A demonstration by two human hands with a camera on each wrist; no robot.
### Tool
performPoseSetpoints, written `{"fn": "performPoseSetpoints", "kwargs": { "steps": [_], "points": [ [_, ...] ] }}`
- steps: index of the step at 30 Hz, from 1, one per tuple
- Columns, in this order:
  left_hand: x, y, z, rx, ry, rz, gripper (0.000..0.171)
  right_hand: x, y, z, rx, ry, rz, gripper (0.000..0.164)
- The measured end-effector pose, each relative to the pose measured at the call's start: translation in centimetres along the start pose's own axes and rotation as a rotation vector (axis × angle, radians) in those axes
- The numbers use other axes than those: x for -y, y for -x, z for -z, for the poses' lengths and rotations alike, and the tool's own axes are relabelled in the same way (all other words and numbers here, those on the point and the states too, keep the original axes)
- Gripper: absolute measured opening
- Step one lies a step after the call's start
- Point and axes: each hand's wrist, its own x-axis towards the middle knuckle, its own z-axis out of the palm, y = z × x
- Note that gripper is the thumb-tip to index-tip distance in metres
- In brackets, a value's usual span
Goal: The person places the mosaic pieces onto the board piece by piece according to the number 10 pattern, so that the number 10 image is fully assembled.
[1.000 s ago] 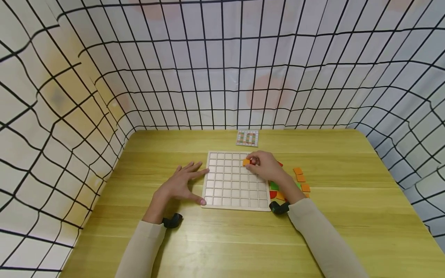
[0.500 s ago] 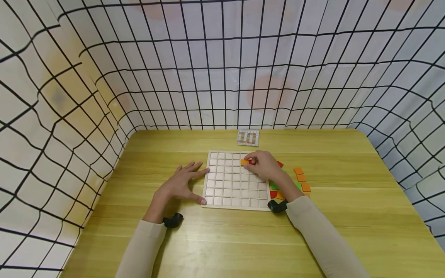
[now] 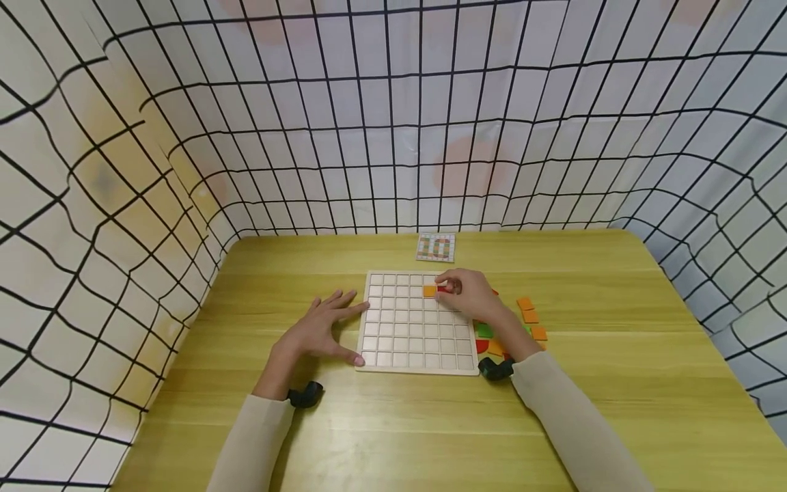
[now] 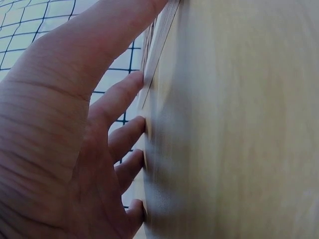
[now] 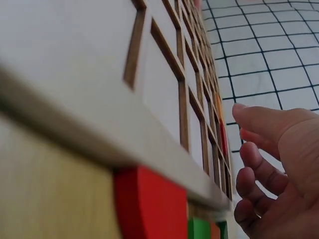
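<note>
My left hand (image 3: 320, 328) lies spread at the left side of the pale wooden grid board (image 3: 408, 333); thumb and index finger touch its edge. In the left wrist view, the other fingertips (image 4: 135, 127) rest on the tabletop. Over the board's far right part is my right hand (image 3: 470, 294), fingers loosely bent. An orange square tile (image 3: 430, 291) lies in a cell there, and right of it a red tile (image 3: 440, 290) is partly covered by the fingers. In the right wrist view, the thumb (image 5: 249, 113) extends beside both tiles and nothing shows between the fingers.
A small printed pattern card (image 3: 436, 247) lies behind the board. Right of the board are loose red (image 3: 482, 346), green (image 3: 485, 331) and orange tiles (image 3: 531, 316), some under the right forearm. Grid-patterned cloth (image 3: 344, 137) encloses the wooden table (image 3: 393, 430).
The orange tile has slid slightly left into its cell. My right fingers have drawn back a little to the right from it. My left hand stays at the board's edge.
</note>
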Motion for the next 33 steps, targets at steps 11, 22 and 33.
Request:
{"fn": "performPoseSetpoints", "kwargs": {
  "steps": [11, 22, 33],
  "points": [
    [0.0, -0.1, -0.1, -0.002, -0.013, 0.001, 0.113, -2.4, 2.0, 3.4, -0.083, 0.071, -0.026, 0.028],
    [-0.1, 0.0, -0.1, 0.001, 0.015, 0.005, 0.113, -5.5, 4.0, 6.3, -0.102, 0.164, -0.064, 0.028],
    [-0.1, 0.0, -0.1, 0.001, 0.019, 0.004, 0.113, -6.9, 4.6, 6.7, -0.052, 0.237, -0.037, 0.022]
  ]
}}
